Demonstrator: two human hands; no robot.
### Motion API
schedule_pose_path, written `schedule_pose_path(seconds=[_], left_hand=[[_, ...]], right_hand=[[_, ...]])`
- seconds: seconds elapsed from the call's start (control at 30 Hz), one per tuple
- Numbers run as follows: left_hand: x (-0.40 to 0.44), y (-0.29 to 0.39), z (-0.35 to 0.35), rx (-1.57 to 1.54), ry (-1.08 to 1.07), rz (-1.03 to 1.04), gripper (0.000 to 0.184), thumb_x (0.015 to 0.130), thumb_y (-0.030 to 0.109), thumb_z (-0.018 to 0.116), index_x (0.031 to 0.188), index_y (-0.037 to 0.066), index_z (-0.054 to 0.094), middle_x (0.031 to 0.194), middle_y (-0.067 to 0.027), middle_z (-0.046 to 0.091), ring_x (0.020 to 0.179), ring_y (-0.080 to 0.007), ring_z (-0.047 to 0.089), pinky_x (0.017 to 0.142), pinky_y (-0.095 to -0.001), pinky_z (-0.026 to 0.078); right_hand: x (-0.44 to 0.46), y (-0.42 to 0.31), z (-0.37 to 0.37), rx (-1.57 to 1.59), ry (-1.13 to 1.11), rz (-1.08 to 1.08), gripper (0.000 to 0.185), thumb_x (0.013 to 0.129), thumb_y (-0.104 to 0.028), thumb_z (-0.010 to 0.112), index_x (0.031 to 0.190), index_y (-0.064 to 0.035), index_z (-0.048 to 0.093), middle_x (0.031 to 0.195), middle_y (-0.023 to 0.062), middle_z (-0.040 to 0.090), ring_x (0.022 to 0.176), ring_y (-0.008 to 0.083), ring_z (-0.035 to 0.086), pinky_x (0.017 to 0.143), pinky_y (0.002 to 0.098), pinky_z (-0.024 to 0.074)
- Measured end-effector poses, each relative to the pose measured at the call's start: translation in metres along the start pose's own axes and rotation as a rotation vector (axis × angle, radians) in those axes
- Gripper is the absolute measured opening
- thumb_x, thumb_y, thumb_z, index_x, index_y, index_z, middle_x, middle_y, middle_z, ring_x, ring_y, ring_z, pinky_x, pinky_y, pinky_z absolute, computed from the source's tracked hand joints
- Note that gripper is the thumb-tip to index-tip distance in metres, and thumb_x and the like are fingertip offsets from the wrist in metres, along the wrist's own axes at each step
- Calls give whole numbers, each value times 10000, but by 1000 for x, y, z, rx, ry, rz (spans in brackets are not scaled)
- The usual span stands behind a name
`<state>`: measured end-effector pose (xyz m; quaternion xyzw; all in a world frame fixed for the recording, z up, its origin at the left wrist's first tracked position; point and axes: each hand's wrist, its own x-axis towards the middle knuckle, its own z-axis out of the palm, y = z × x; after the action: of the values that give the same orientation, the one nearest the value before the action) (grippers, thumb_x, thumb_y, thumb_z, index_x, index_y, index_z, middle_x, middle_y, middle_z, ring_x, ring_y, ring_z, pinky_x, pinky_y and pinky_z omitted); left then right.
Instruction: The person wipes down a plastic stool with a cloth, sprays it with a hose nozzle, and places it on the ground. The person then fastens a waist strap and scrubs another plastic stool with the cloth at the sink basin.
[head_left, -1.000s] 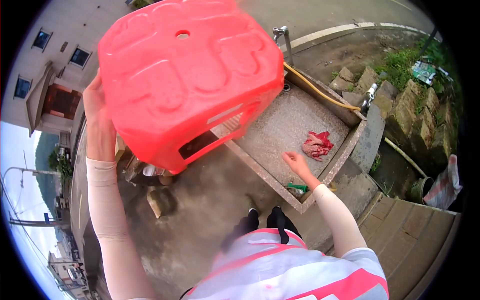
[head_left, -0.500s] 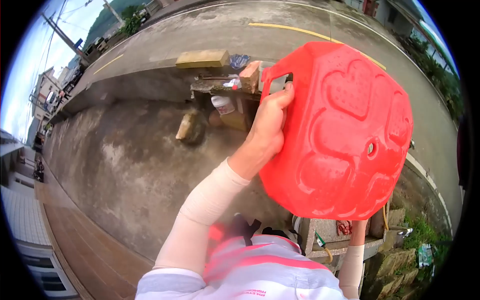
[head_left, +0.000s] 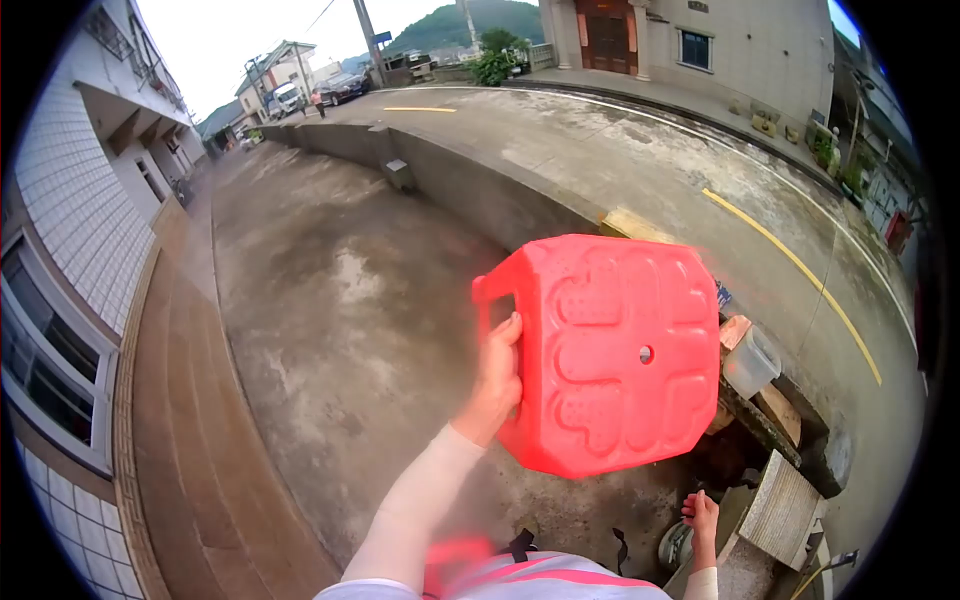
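A red plastic stool [head_left: 620,370] is held up in front of me, its embossed top with a small hole facing me. My left hand [head_left: 495,385] is closed on its left side, with the thumb by the cut-out. The stool's far side and legs are mostly hidden. Down at the lower right, apart from the stool, my right hand [head_left: 702,515] has its fingers curled, with nothing visible in them. It is beside a stone washing sink with a ribbed slab [head_left: 785,510].
A low concrete wall [head_left: 470,190] divides the concrete yard [head_left: 330,330] from the road. Beyond the stool stand a translucent plastic tub [head_left: 752,362] and a brick [head_left: 734,332]. Brown steps [head_left: 190,420] run along the house at left. A tap [head_left: 845,558] is at lower right.
The stool has moved left and lower in view, its top turned more squarely towards me. My right hand has come away from beneath it. The view has swung left along the yard.
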<state>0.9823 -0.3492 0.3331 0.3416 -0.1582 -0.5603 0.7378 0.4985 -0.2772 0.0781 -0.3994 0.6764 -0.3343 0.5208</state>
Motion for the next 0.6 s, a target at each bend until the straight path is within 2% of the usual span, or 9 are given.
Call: schedule_pose_path(seconds=[0.1,0.13,0.17,0.23,0.3,0.33,0.43,0.5,0.6], left_hand=[[29,55,-46,-50,175,139,330,1001,250,446,1228,33,547,1244,-96,604,1126,-242,574,1014,-408,427],[40,70,-68,-17,160,212,329,1001,250,443,1230,38,547,1232,-94,612,1114,-236,583,1000,-405,439],[59,79,-96,13,241,291,320,998,241,445,1221,39,553,1230,-97,614,1103,-236,591,988,-404,451],[85,107,-144,20,308,398,305,992,213,441,1222,46,551,1231,-94,615,1104,-241,592,988,-399,454],[94,148,-162,29,394,444,314,988,206,435,1242,50,536,1243,-90,608,1118,-238,584,992,-397,451],[99,166,-171,28,437,473,322,986,213,434,1243,47,534,1250,-90,603,1129,-236,576,1005,-394,438],[117,218,-226,53,558,534,329,980,218,428,1243,52,535,1276,-93,584,1156,-239,555,1024,-394,414],[119,246,-245,31,696,579,368,998,249,418,1279,37,522,1310,-108,558,1187,-248,528,1054,-398,377],[119,286,-306,27,816,607,360,998,208,415,1299,30,502,1315,-109,549,1215,-238,505,1033,-395,404]], right_hand=[[29,-5,46,-275,-148,32,413,960,-441,518,945,-51,653,794,18,644,634,96,595,500,242,468],[43,5,61,-338,-167,-56,403,963,-407,521,876,-40,663,725,17,629,626,87,590,486,239,456],[53,12,69,-488,-166,-102,410,935,-394,558,806,-21,669,682,74,653,639,147,634,520,301,488],[84,39,77,-878,-223,-341,394,891,-392,611,829,-12,693,686,146,666,660,229,667,603,363,521],[92,16,92,-966,-358,-141,403,831,-467,635,972,-100,726,935,180,688,942,373,643,849,446,510],[108,22,98,-1008,-397,-68,421,835,-460,643,1017,-87,719,930,182,694,943,347,658,848,419,518],[166,51,117,-938,-399,136,415,834,-441,664,1007,-68,721,895,167,709,837,307,695,801,396,537],[183,20,143,-953,-397,206,351,842,-386,675,971,-64,731,762,120,708,600,204,678,657,349,556],[238,1,195,-1038,-500,252,345,848,-388,657,942,-63,728,746,97,707,637,216,680,647,350,554]])
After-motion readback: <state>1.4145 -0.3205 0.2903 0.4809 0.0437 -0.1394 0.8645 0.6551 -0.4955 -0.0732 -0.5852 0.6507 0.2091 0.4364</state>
